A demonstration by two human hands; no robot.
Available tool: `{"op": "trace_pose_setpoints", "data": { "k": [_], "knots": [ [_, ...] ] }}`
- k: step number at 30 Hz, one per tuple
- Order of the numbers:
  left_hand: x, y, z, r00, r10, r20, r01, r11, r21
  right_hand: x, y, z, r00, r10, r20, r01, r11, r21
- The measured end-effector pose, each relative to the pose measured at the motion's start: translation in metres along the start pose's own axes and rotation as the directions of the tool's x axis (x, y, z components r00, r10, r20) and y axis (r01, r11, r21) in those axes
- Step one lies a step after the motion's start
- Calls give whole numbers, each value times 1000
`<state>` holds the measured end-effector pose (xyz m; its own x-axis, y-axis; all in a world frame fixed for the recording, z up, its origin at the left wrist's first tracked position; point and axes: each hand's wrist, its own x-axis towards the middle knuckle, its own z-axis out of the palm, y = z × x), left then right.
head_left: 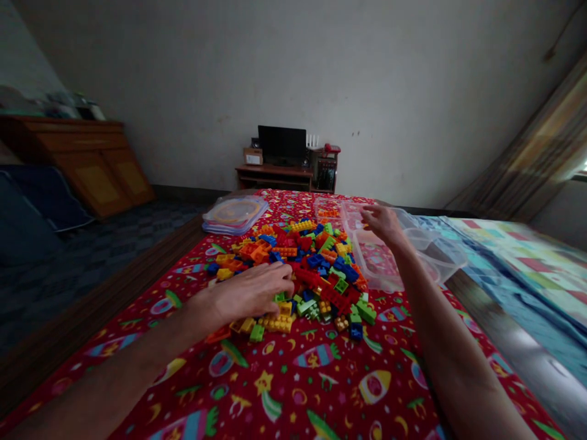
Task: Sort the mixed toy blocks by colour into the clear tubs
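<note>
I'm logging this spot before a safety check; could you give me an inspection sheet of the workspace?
Surface: red cloth printed with rockets and stars
Job's things: loose heap of multicoloured plastic toy bricks; clear plastic containers to its right, with orange bricks in the far one
Clutter: stacked flat translucent plastic lids at the heap's far left
Hands: left hand on the heap; right hand at the containers, contact unclear
Cables: thin dark line on the grey wall, possibly a cord
Surroundings: black flat monitor, brown wooden cabinet

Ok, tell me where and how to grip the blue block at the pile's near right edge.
I'd pinch the blue block by its sides, coming from the near side: open cloth lies in front, while green blocks sit behind.
</note>
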<state>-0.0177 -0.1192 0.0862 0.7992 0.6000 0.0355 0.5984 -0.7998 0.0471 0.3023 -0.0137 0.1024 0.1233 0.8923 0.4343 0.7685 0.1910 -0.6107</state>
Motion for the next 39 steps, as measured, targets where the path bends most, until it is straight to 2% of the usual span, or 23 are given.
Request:
{"op": "trace_pose_setpoints", "data": {
  "k": [3, 6, 8, 11, 14, 17, 21, 25, 30, 36, 39],
  "knots": [
    [6, -15, 1, 999, 32, 41, -29, 997, -71, -8, -18, 2, 988, -116, 98, 111, 992, 52],
    [10, -31, 0, 999, 3, -51, -12, 985, -172, -19, -38, 8, 959, -226, 171, 228, 974, 7],
    [13, -37, 0, 987, -88, -132, 56, 972, -230, -26, -50, 13, 927, -295, 232, 305, 952, -9],
    [18, -42, 4, 939, -249, -236, 172, 937, -305, -36, -64, 22, 871, -378, 313, 399, 917, -3],
    [22, -44, 9, 902, -307, -305, 188, 913, -361, -46, -75, 29, 832, -435, 344, 453, 891, 30],
    [24, -45, 12, 886, -303, -351, 166, 914, -371, -56, -84, 38, 797, -469, 380, 492, 870, 42],
    [26, -43, 14, 865, -321, -386, 190, 921, -339, -70, -91, 57, 749, -525, 403, 546, 835, 73],
    [26, -38, 12, 872, -299, -387, 170, 927, -335, -78, -92, 72, 706, -592, 389, 608, 788, 94],
    [22, -39, 1, 880, -230, -415, 107, 948, -299, -78, -91, 65, 731, -544, 412, 601, 799, -11],
    [12, -59, -11, 822, -316, -474, 218, 943, -251, -70, -90, 52, 771, -463, 437, 535, 843, -51],
    [12, -65, -9, 826, -323, -462, 233, 942, -241, -68, -88, 57, 791, -424, 440, 493, 869, -50]
  ]
}}
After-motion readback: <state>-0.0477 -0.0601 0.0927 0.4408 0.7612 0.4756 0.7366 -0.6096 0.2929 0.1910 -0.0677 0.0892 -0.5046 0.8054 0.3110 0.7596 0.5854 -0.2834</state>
